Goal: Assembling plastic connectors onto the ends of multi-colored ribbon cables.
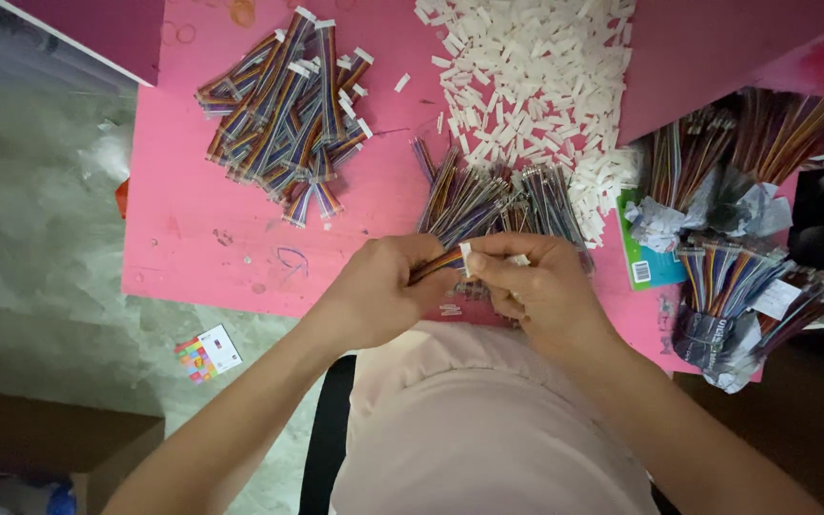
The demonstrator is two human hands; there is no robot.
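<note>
Two bare hands join a striped ribbon cable to a small white plastic connector over a pink table.

The left hand pinches the flat, rainbow-striped ribbon cable between thumb and fingers, just above the table's near edge; the right hand has its fingers closed on the blocky white connector at the cable's tip. Behind them lies a loose sheaf of bare-ended cables, then a heap of white connectors. Finished cables are piled far left on the matte pink table; paper-wrapped cable bundles crowd the right.
</note>
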